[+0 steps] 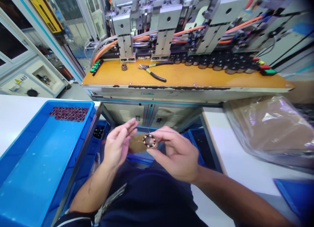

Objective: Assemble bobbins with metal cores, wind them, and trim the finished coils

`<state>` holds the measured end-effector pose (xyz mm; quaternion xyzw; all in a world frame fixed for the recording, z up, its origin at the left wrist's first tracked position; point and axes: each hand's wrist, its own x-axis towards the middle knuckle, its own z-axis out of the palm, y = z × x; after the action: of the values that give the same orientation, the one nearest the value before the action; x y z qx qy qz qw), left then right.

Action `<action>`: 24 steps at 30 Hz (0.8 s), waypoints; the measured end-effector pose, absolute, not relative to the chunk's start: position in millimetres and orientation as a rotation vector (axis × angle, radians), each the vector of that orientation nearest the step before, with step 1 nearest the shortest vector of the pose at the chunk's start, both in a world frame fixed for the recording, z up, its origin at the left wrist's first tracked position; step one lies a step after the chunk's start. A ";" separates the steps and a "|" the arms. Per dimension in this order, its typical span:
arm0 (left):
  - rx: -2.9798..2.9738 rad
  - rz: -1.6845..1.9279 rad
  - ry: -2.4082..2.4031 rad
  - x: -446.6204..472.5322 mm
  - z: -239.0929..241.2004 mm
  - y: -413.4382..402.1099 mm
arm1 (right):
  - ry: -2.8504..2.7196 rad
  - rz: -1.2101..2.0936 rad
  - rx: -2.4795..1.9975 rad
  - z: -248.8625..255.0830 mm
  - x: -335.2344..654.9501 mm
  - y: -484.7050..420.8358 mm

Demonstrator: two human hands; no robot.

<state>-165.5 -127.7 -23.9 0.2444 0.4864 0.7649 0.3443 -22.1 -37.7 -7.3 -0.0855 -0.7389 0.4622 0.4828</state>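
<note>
Right hand (178, 155) pinches a small ring (149, 141) by its outer rim, near centre, above the lap. Left hand (117, 145) is open just beside it, holding nothing. Ring judged light and rigid. Its copper windings look delicate, so grip the rim only. Blue bin (36, 161) sits left.

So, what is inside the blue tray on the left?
In the far corner of the blue tray lie small dark red parts, packed together. Elsewhere only blue floor shows; its near end is cut off.
</note>
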 end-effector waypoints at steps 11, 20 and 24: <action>1.710 1.719 1.759 -146.0 0.0 -147.6 | -2.013 0.112 0.062 -25.2 -16.5 -18.3; 1.838 1.662 1.688 -157.2 0.4 -146.4 | -1.968 0.830 -0.057 -0.3 -13.3 -38.0; 1.603 1.664 1.588 -155.5 0.0 -148.8 | -1.863 1.022 -0.119 3.1 -15.5 -40.9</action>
<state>-155.5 -148.8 0.0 0.5636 0.5582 0.5851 0.1684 -15.5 -40.9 3.1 -0.0488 -0.7654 0.4198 0.4853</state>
